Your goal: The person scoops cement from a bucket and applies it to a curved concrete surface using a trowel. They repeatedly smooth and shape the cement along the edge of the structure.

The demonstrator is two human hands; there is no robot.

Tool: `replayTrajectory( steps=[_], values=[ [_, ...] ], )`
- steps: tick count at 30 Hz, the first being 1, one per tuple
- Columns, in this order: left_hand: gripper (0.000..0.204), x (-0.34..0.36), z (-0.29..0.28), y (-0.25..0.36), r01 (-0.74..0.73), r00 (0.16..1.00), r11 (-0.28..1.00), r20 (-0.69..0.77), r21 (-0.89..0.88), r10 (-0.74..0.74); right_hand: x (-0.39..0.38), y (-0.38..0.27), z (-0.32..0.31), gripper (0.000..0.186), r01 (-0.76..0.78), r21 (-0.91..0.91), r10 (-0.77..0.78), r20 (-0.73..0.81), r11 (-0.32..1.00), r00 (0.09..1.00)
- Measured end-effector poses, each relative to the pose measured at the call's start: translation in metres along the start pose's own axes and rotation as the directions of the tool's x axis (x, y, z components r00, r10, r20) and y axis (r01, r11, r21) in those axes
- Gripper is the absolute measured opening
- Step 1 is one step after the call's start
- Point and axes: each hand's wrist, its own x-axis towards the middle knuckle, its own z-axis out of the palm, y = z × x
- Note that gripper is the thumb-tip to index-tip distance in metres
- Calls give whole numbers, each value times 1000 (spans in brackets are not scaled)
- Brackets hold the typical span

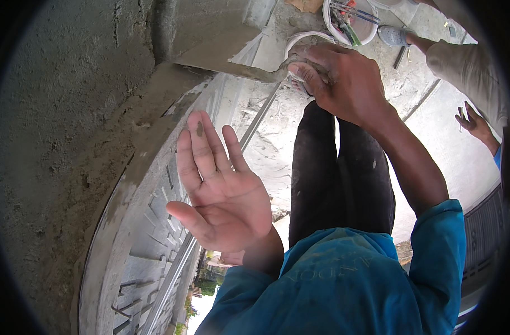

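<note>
My right hand (344, 81) is closed round the handle of a trowel (252, 72), whose thin, mortar-smeared blade reaches left to the corner of the wall. Wet mortar (154, 92) lies along the corner and ledge near the blade's tip. My left hand (224, 184) is held up empty beside the ledge, palm showing and fingers apart, with a small spot of mortar on one finger. The rough grey cement wall (59, 134) fills the left side.
Behind my right hand stands a white bucket (369, 33) of tools, with another pale bucket (311, 38) partly hidden beside it. At the right is another person, whose hand (475, 125) and shoed foot (393, 36) show. A slatted metal frame (160, 279) runs below the ledge.
</note>
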Motion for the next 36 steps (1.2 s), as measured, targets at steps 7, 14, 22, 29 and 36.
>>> replayTrajectory(
  steps=[7, 14, 22, 29, 36],
  values=[
    [80, 0, -2, 1, 0, 1000, 1000, -12, 13, 0, -13, -34, -34, 29, 107, 49, -105, -44, 993, 993],
    [77, -2, -2, 2, 22, 998, 994, -49, -111, -27, -26, -51, -58, 32, 203, 76, -196, -93, 976, 976],
    [71, 1, 3, -6, 11, 997, 998, -81, 65, -5, -79, 3, -88, 33, 14, 390, -32, 38, 921, 999],
    [59, -1, -131, -110, 304, 953, 810, -147, 501, -266, -125, 182, 24, 32, -536, -204, 574, 311, 819, 757],
    [75, 90, -301, -332, 385, 875, 147, -310, 911, -371, -65, 293, 231, 39, -858, -130, 709, 631, 497, 316]
  ],
)
